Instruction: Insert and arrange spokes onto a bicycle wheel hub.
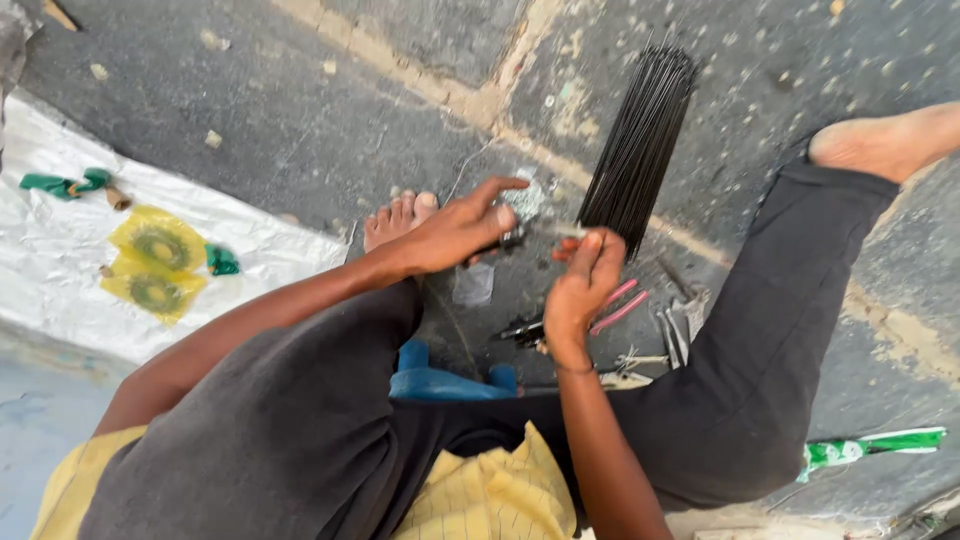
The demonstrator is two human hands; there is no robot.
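Holding: I see a fan of thin black wires (640, 140) gathered at the lower end between my two hands, the far ends spreading out over the floor; pinching them at one point keeps the bundle together while the loose tips splay.
Where the wires are: low over the dark stone floor (300, 130), between my knees, the gathered end just beside both hands.
Left hand (462, 228): it reaches in from the left, index finger stretched forward, thumb and the other fingers pressed on a small dark-and-silver piece at the base of the wires; I cannot tell just what that piece is.
Right hand (582, 285): raised just under the base of the bundle, fingers (600, 255) curled together and pinching something small there, so both hands meet at the same spot.
Tools: pink-handled pliers (620, 305) and a few grey metal tools (675, 335) lie on the floor just beyond the right hand, within easy reach.
Seat: a low blue stool (440, 380) shows between my legs, which keeps me close to the floor.
Feet: one bare foot (400, 215) sits just behind the left hand, the other (880, 140) well off to the right.
Left edge: a white sheet (60, 260) carries yellow packets with green coils (155, 265), well apart from the work.
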